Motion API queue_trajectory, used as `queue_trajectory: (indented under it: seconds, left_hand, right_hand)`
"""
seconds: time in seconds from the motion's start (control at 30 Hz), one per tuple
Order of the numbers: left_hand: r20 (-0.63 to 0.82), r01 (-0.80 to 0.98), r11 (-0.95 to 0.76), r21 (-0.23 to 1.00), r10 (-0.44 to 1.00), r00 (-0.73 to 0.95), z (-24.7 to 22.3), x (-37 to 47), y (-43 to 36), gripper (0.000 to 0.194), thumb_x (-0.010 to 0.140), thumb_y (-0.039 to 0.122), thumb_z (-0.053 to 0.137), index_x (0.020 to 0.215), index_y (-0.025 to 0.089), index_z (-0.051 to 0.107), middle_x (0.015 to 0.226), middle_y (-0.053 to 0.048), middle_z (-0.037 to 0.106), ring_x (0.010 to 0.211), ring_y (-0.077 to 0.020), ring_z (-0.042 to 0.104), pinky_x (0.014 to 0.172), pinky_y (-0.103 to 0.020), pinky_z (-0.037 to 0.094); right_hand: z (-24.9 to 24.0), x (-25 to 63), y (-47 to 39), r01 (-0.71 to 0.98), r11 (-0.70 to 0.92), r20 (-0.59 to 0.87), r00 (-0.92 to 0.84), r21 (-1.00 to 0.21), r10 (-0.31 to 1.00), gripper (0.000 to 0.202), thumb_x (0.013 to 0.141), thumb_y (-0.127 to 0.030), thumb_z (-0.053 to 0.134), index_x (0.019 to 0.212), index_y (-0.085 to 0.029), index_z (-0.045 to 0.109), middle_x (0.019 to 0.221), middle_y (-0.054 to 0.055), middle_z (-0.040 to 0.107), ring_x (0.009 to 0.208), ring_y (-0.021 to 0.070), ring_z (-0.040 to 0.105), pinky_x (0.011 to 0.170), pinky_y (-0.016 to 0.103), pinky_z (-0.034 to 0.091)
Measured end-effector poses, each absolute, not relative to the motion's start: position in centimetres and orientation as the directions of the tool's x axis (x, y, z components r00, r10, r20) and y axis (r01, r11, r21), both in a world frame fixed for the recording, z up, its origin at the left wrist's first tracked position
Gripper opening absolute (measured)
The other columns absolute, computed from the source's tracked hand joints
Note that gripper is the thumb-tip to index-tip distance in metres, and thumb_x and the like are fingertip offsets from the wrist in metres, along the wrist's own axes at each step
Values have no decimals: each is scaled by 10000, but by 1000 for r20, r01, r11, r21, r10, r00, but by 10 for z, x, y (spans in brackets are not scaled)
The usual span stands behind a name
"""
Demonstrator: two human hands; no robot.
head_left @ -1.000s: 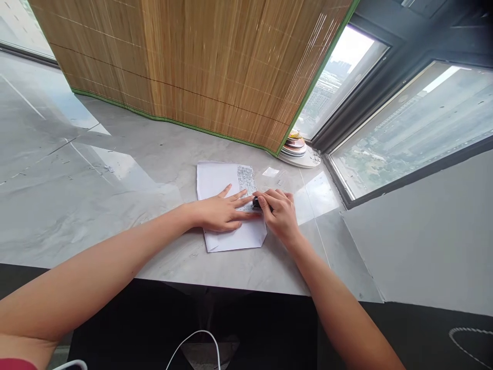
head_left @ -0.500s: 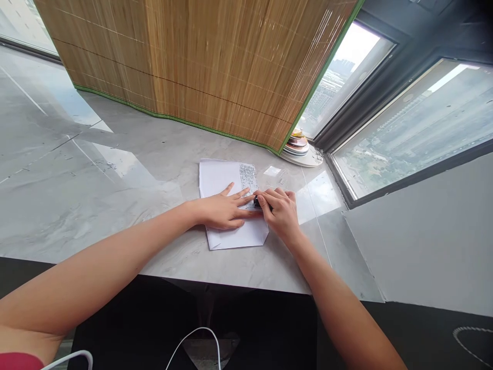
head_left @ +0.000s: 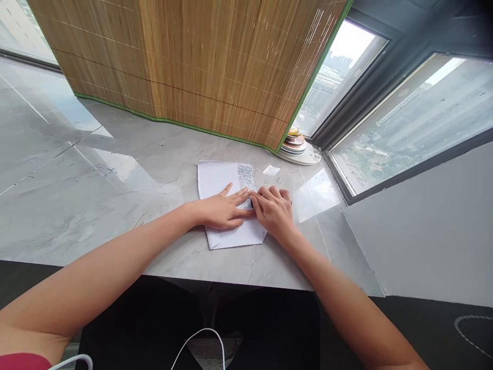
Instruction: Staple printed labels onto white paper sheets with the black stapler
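A white paper (head_left: pixel 217 177) lies on the grey marbled counter, with a block of small dark marks (head_left: pixel 245 176) along its upper right part. Across the paper's middle my left hand (head_left: pixel 225 210) lies flat, fingers spread, holding nothing. My right hand (head_left: pixel 274 208) is closed around a small black object (head_left: pixel 252 203) at the paper's right edge, close against the left fingertips. The fingers hide most of that object, and its kind cannot be made out.
A bamboo blind (head_left: pixel 185 67) with green edging hangs down to the counter (head_left: pixel 162 154). Stacked plates (head_left: pixel 296 149) stand by the window corner. Staple-like bits are scattered at the left. A white cable (head_left: pixel 204 329) hangs below the front edge.
My right hand has shifted slightly left with the black object, which shows less between the fingers. My left hand stays in place on the paper. The camera view has moved slightly.
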State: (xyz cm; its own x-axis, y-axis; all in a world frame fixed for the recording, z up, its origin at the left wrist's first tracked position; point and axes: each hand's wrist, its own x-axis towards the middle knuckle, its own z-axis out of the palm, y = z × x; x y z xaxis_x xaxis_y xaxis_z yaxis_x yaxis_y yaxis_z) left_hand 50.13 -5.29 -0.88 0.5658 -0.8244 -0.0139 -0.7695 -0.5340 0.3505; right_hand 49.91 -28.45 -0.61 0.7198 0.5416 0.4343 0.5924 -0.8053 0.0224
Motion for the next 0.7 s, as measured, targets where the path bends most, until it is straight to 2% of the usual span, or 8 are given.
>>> queue_trajectory:
  seconds: [0.13, 0.23, 0.4, 0.53, 0.63, 0.7]
  left_hand:
    - [0, -778, -526, 344, -828, 560, -8, 502, -52, 547, 1049, 404, 461, 1595, 425, 488, 1800, 27, 119, 1672, -321, 69, 1325, -623, -25]
    - [-1, -778, -523, 348, -830, 558, -6, 502, -52, 541, 1056, 406, 460, 1595, 441, 482, 1799, 27, 116, 1670, -333, 79, 1320, -636, -17]
    - [-22, -769, -524, 366, -831, 556, -2, 501, -51, 550, 1063, 398, 480, 1606, 475, 446, 1799, 25, 83, 1663, -360, 101, 1309, -672, 5]
    - [-8, -771, -510, 381, -836, 548, -2, 503, -46, 598, 1069, 429, 493, 1648, 480, 354, 1798, 15, 75, 1661, -354, 125, 1316, -649, 38]
    - [35, -773, -491, 401, -835, 549, -4, 508, -39, 693, 1068, 489, 500, 1703, 412, 234, 1784, -26, 190, 1657, -309, 180, 1332, -588, 78]
    - [61, -784, -478, 397, -838, 542, -6, 511, -36, 668, 1075, 492, 487, 1699, 372, 280, 1757, -41, 291, 1647, -281, 231, 1338, -554, 105]
  right_hand:
    - [-8, 505, -290, 588, -788, 512, 741, -183, 434, 440, 1153, -361, 339, 1139, -263, 768, 970, 52, 687, 920, 211, 568, 890, 389, 343]
    - [-8, 509, -294, 592, -759, 538, 747, -271, 390, 457, 1152, -378, 331, 1153, -263, 774, 969, 54, 678, 922, 213, 573, 879, 382, 366]
    - [-7, 516, -304, 584, -777, 560, 735, -234, 383, 441, 1144, -373, 355, 1122, -237, 775, 938, 64, 679, 924, 225, 565, 877, 391, 366]
    - [-6, 521, -311, 537, -822, 585, 735, -193, 343, 419, 1139, -365, 373, 1107, -241, 772, 917, 65, 676, 927, 238, 560, 874, 402, 375]
    - [-3, 525, -318, 530, -823, 570, 748, -205, 339, 409, 1135, -385, 387, 1120, -241, 769, 932, 73, 678, 939, 244, 582, 886, 403, 418]
    - [3, 526, -326, 563, -791, 524, 760, -239, 383, 382, 1124, -409, 419, 1176, -237, 756, 967, 80, 687, 962, 249, 613, 887, 391, 465]
